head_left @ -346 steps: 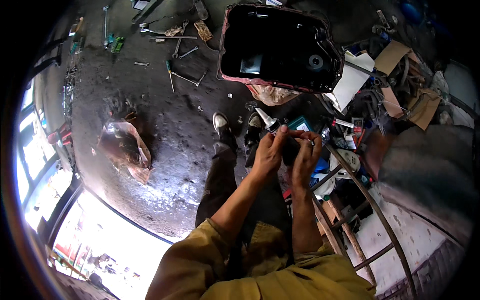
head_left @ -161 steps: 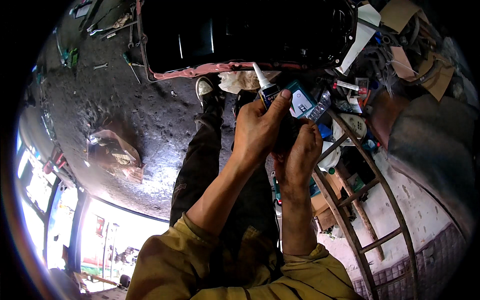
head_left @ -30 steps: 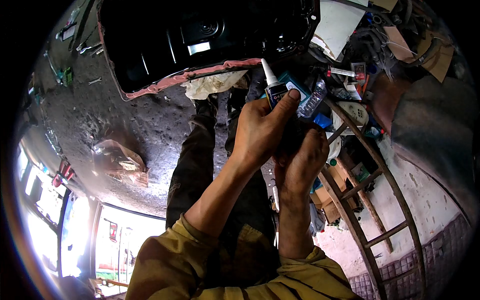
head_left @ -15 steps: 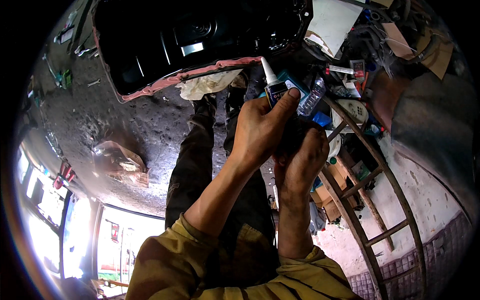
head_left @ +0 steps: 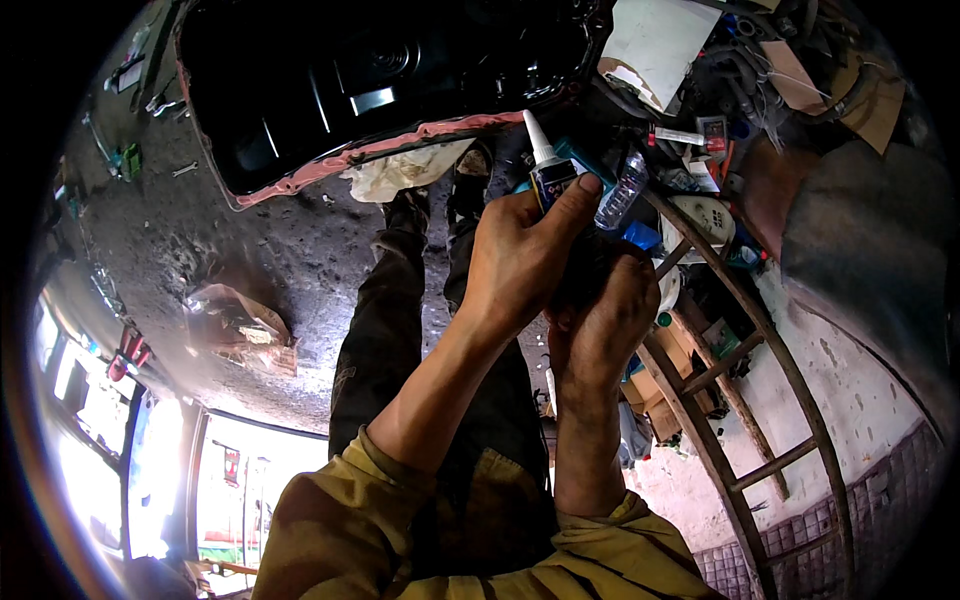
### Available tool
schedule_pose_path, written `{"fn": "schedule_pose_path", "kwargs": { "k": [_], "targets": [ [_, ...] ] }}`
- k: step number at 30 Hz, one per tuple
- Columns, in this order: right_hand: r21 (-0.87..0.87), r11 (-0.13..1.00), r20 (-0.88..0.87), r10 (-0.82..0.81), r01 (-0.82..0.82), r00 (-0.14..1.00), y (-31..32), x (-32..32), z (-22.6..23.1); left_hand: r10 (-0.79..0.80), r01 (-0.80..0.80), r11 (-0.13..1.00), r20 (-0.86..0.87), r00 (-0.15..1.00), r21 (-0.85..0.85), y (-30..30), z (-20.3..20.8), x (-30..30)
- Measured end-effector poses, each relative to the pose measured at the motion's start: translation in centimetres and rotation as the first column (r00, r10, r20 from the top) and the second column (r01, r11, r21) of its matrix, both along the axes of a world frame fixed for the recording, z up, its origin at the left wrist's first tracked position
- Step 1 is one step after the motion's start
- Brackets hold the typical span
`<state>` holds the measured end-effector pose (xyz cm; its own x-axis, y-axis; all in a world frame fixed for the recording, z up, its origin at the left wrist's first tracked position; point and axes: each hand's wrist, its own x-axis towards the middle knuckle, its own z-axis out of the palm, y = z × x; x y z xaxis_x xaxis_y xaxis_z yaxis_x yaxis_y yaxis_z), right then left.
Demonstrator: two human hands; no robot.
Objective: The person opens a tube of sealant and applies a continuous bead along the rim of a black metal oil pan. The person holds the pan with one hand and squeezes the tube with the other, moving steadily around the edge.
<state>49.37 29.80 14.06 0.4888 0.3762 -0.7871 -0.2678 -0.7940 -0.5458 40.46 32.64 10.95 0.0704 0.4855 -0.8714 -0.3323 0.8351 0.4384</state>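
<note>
My left hand [head_left: 520, 255] is closed around a sealant tube [head_left: 553, 182], its thumb pressed along the side. The tube's white cone nozzle [head_left: 538, 138] points away from me, its tip at or just above the near rim of a large black oil pan [head_left: 290, 90]. A pinkish-red bead of sealant [head_left: 370, 150] runs along that rim, uneven and smeared in places. Close beside the left, my right hand [head_left: 605, 320] is closed at the tube's dark lower end; shadow hides most of its fingers.
Crumpled pale plastic [head_left: 400, 175] lies below the pan's rim, near my shoes. To the right lean a wooden ladder [head_left: 735, 355] and clutter with a clear plastic bottle [head_left: 622, 195] and a white jug [head_left: 700, 222]. A small wrench [head_left: 186, 168] and a clear bag [head_left: 240, 320] lie on the floor at left.
The pan and floor have shifted slightly left in view. The nozzle tip now sits a little farther right along the rim; both hands keep the same grip.
</note>
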Motion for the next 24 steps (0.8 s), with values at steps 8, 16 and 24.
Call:
{"fn": "schedule_pose_path", "kwargs": {
  "k": [8, 16, 24],
  "targets": [
    [0.026, 0.999, -0.013, 0.021, -0.02, 1.0, 0.2, 0.5, -0.3, 0.01, -0.01, 1.0, 0.018, 1.0, -0.001, 0.4, 0.2, 0.4],
    [0.021, 0.999, 0.002, -0.025, 0.025, 1.0, 0.7, 0.6, -0.1, -0.019, 0.02, 1.0, -0.005, 1.0, 0.012, 0.7, 0.1, 0.8],
    [0.028, 0.999, 0.03, 0.017, -0.018, 0.999, 1.0, 1.1, -0.1, -0.034, 0.035, 0.999, -0.023, 0.999, 0.027, 1.1, 0.0, 1.2]
  ]
}}
